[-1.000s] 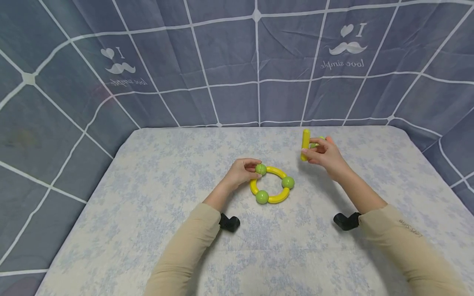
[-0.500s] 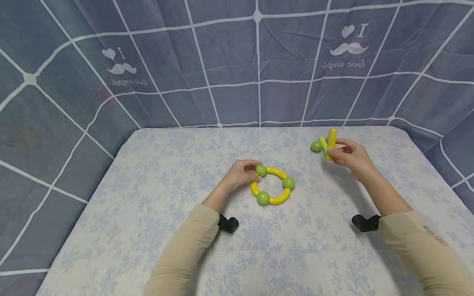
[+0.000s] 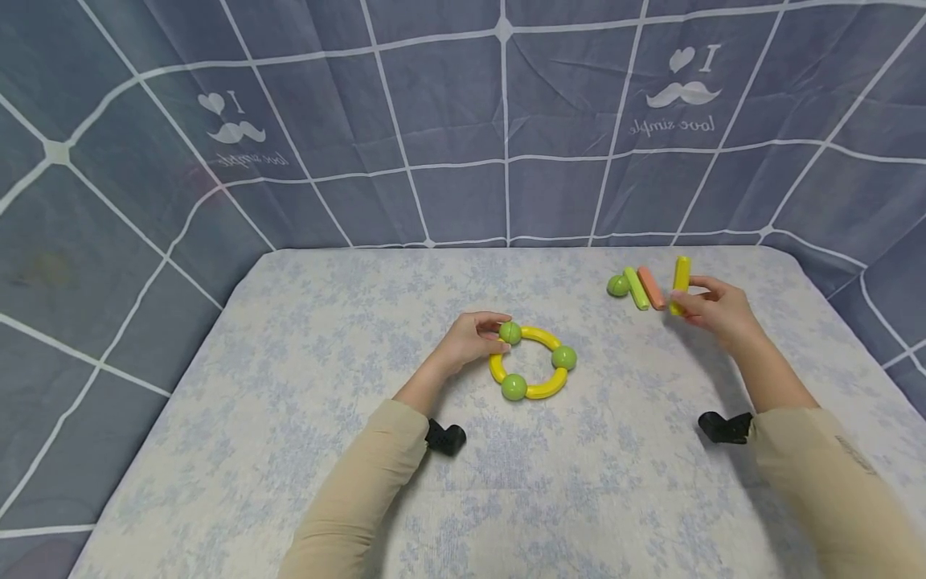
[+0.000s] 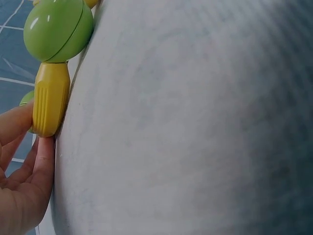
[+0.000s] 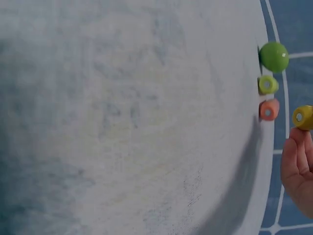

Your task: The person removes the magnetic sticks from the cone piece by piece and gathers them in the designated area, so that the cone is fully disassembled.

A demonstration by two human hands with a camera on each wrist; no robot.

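A ring of curved yellow rods [image 3: 546,390] and green balls [image 3: 514,387] lies flat mid-table. My left hand [image 3: 470,346] pinches its left side by the upper-left ball; in the left wrist view the thumb and fingers grip a ribbed yellow piece [image 4: 51,100] under a large green ball [image 4: 58,30]. Further right, my right hand [image 3: 726,314] holds a straight yellow rod [image 3: 681,285] upright between thumb and fingers. A grey disc shows in the rod's end [image 5: 303,117] in the right wrist view, where the rod appears raised off the table.
Left of the right hand, a green ball [image 3: 618,285], a light green rod [image 3: 637,289] and an orange rod [image 3: 651,288] lie in a row near the table's back edge. A patterned cloth covers the table [image 3: 289,362]. Behind it hangs a blue gridded curtain [image 3: 456,121].
My right hand has moved right with the yellow rod, passing the row and uncovering the green ball, light green rod and orange rod. The left hand and the ring stay almost still.
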